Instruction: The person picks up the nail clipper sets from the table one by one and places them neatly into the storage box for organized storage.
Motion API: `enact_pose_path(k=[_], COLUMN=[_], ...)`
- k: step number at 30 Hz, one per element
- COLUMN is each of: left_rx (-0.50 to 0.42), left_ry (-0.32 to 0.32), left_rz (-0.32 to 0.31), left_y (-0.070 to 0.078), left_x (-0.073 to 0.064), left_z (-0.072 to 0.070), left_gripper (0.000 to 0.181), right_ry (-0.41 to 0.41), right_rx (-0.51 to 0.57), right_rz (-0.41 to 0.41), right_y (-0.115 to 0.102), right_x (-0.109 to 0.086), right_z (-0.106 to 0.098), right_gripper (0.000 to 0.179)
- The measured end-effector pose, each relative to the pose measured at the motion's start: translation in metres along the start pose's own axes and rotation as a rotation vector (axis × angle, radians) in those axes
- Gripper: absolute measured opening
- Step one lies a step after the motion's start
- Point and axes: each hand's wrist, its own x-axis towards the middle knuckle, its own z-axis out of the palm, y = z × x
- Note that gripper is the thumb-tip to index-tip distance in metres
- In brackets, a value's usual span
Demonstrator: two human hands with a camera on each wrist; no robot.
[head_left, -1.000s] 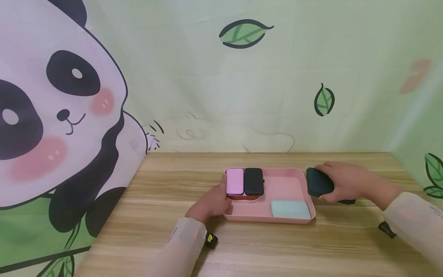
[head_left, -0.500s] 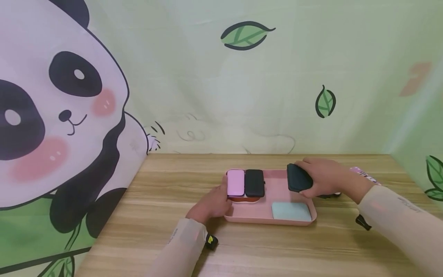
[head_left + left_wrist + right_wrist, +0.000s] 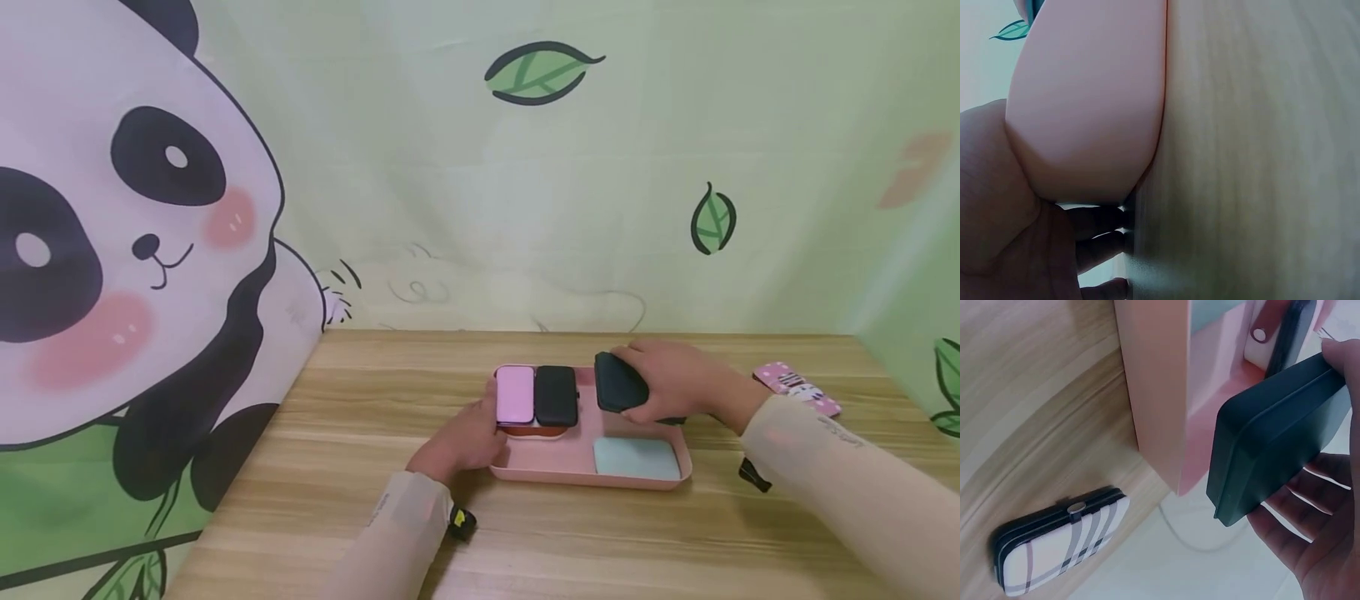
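Observation:
My right hand [image 3: 671, 383] grips a dark green hard case [image 3: 621, 383] by its edges, tilted over the right part of the pink tray [image 3: 555, 477]. In the right wrist view, the dark green case [image 3: 1279, 434] is just past the tray's end wall, fingers beneath and thumb on top. At the tray's left end, my left hand [image 3: 465, 437] holds the rim, with the thumb over it and the fingers along the outside. Inside the tray lie a pink case [image 3: 515, 394], a black case [image 3: 557, 396] and a light blue case [image 3: 636, 457].
Under the pink and black cases shows a white and brown item [image 3: 534, 432]. A plaid clasp case [image 3: 1063, 540] lies on the table outside the tray's right end. Farther right is a pink patterned case [image 3: 797, 389]. A printed cloth [image 3: 420, 167] hangs behind the table.
My right hand has carried the dark green case leftward from beside the tray to over it, uncovering the pink patterned case. The left hand stays at the tray's left end.

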Motion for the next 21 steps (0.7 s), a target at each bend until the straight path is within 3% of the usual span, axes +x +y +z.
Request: enact_pose_path(k=[10, 21], left_rx=[0.006, 0.016], left_ry=[0.000, 0.004], left_rz=[-0.013, -0.001], left_y=[0.002, 0.001], left_x=[0.000, 0.000], left_z=[-0.002, -0.002], left_gripper=[0.084, 0.085], right_ry=[-0.083, -0.150], right_rx=[-0.048, -0.039], right_rz=[-0.036, 0.007], right_y=[-0.006, -0.002], right_x=[0.016, 0.024], right_z=[0.012, 0.027], right_gripper=[0.094, 0.099])
